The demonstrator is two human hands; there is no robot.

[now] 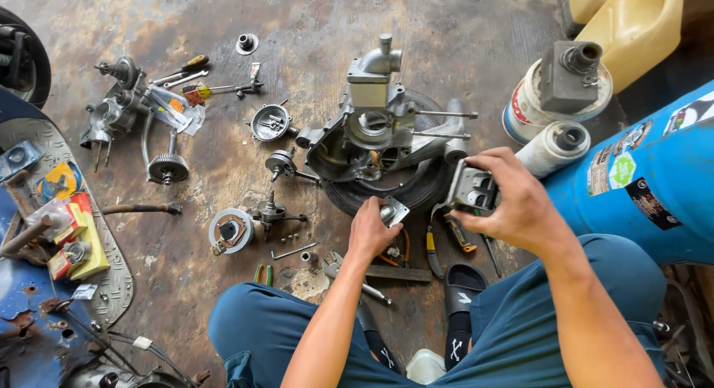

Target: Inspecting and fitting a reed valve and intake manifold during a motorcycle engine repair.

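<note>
Holding a small square silver metal plate with a round hub (393, 211), pinched in the left hand (370, 232), and gripping a boxy grey metal engine part (470, 189) in the right hand (513, 202), both just in front of the big grey engine case (372, 135) sitting on a black tyre (387, 191). Probably matching the two parts (fingers curled tight, not spread); next likely lining the plate up carefully, keeping it flat.

Small square metal plate (393, 211) in fingers; grey metal housing (471, 189) gripped, raised.
</note>
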